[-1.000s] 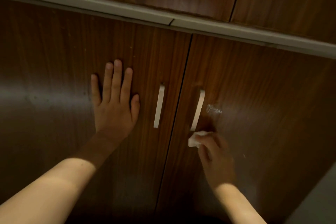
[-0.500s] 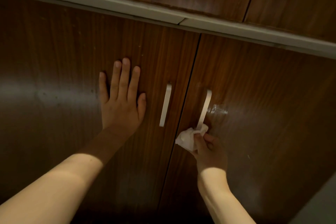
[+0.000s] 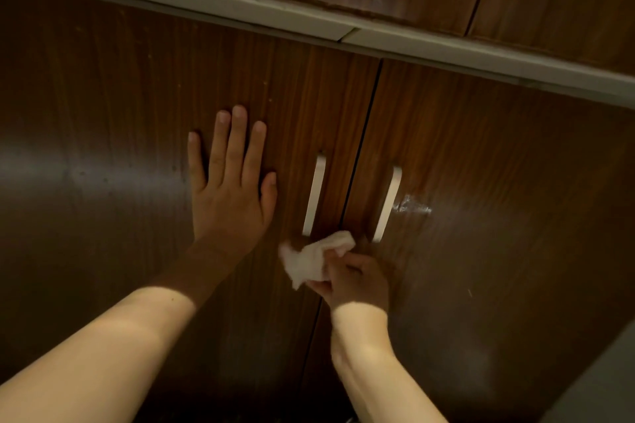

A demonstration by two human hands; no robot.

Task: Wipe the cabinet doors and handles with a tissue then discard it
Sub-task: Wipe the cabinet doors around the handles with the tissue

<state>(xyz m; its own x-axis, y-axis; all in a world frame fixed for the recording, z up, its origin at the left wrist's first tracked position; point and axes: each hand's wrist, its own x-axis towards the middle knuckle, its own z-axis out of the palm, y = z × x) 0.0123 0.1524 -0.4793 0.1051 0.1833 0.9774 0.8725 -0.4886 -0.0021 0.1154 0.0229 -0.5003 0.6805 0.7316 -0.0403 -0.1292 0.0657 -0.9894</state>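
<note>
Head view: right hand point(image 3: 354, 280) pinches tissue point(image 3: 314, 259), soft & light, prob tears easily; left hand point(image 3: 232, 189) flat, fingers spread on door point(image 3: 120, 113).

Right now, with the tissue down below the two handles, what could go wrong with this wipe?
1. The white smear right of the right handle lies above the tissue; it could be missed.
2. The right hand pinches only one edge of the loosely bunched tissue, so it may slip or wipe with little contact.
3. The left hand lies flat on the glossy left door and may leave fresh prints.
</note>
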